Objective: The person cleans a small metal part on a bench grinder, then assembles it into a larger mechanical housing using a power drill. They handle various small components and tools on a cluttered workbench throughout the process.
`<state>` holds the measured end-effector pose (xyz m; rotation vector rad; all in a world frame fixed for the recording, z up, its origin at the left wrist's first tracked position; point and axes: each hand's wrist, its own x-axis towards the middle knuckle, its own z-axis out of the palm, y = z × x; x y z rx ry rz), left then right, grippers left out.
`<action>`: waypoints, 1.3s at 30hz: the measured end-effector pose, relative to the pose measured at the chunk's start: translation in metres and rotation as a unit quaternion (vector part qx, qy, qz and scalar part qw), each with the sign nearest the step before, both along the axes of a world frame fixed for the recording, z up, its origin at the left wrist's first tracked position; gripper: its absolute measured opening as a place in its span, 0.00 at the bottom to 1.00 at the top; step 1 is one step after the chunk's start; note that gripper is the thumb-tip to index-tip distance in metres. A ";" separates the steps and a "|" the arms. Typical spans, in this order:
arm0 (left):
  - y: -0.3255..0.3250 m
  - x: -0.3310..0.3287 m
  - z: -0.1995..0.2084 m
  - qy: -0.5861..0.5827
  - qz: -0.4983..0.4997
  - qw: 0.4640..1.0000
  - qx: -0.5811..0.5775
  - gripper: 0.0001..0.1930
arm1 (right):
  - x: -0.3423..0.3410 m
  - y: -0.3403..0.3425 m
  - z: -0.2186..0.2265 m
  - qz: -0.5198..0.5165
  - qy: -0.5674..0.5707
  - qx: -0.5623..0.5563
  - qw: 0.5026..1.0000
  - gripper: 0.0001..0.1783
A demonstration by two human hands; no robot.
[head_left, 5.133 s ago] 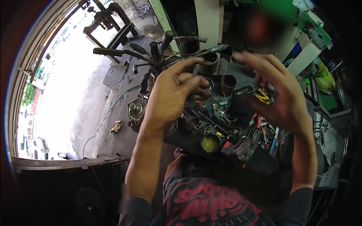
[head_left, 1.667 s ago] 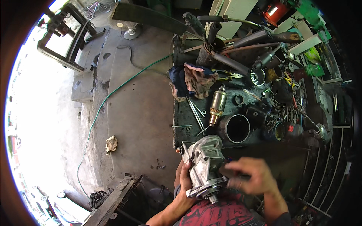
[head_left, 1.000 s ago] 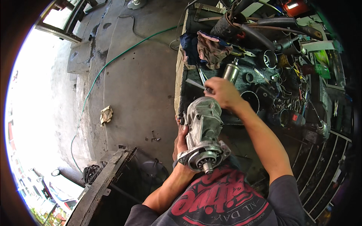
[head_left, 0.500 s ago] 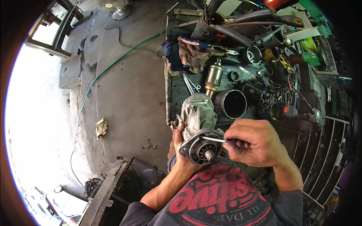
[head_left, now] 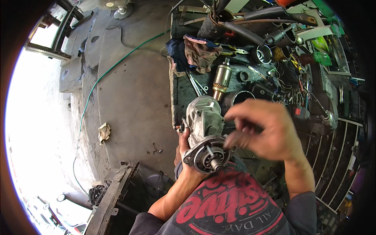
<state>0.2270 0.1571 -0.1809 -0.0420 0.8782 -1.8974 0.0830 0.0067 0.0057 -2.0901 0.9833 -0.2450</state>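
Observation:
My left hand (head_left: 193,171) is wrapped around the lower end of a starter motor housing (head_left: 204,114), a silvery cast-metal body held over my lap. Its round flanged end tilts up toward me, showing a toothed pinion (head_left: 216,163) on a shaft. A short, thin metal rod (head_left: 210,150) sticks up out of the opening beside the pinion. My right hand (head_left: 270,131), smeared by motion, hovers just right of the housing. Its thumb and fingers are apart, with nothing visible between them.
A cluttered workbench holds an armature (head_left: 222,80), a dark metal cylinder (head_left: 243,94), rags (head_left: 200,54), pliers (head_left: 236,51) and several small parts. A green hose (head_left: 101,78) crosses the floor at left. A wooden-edged frame (head_left: 113,197) stands at lower left.
My right hand has let go of the thin metal rod and moved up, its fingers spreading. The rod now points upward by the pinion instead of rightward. My left hand keeps its hold.

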 end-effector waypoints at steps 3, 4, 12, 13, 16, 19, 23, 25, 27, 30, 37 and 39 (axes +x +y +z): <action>0.007 0.005 -0.016 -0.018 0.010 1.000 0.018 0.40 | -0.010 -0.015 -0.044 -0.118 -0.013 -0.011 0.993 0.13; 0.010 0.006 -0.020 -0.044 0.030 0.998 0.033 0.40 | -0.010 -0.019 -0.066 -0.103 0.060 -0.036 0.992 0.12; 0.051 0.011 -0.028 -0.716 -0.200 0.651 -0.156 0.28 | 0.006 0.007 -0.206 -0.006 0.165 -0.153 0.974 0.06; 0.054 0.011 -0.026 -0.709 -0.208 0.656 -0.154 0.27 | 0.008 0.006 -0.210 0.008 0.188 -0.145 0.971 0.06; 0.055 0.011 -0.017 -0.680 -0.212 0.688 -0.140 0.23 | 0.016 0.002 -0.221 0.081 0.193 -0.177 0.962 0.09; 0.047 0.009 -0.008 -0.641 -0.195 0.734 -0.114 0.20 | 0.019 0.000 -0.236 0.085 0.178 -0.118 0.973 0.12; 0.035 0.009 -0.008 -0.472 -0.114 0.874 -0.019 0.16 | 0.016 0.000 -0.249 -0.017 0.119 -0.007 0.993 0.13; 0.031 0.010 -0.015 -0.342 -0.067 0.937 0.039 0.15 | 0.017 -0.001 -0.242 -0.052 0.072 -0.035 0.995 0.10; 0.029 0.010 -0.024 -0.224 -0.023 0.971 0.076 0.14 | 0.019 -0.003 -0.222 -0.149 -0.031 -0.043 0.987 0.07; 0.027 0.006 -0.035 -0.250 -0.026 0.967 0.035 0.14 | 0.019 -0.004 -0.176 -0.282 -0.101 -0.100 0.949 0.11; 0.009 0.004 -0.017 -0.182 -0.023 0.981 0.067 0.35 | -0.037 0.015 -0.056 -0.363 -0.285 0.238 0.854 0.25; 0.000 0.006 -0.005 -0.144 -0.022 0.987 0.063 0.34 | -0.036 0.035 -0.034 -0.304 -0.139 0.202 0.921 0.18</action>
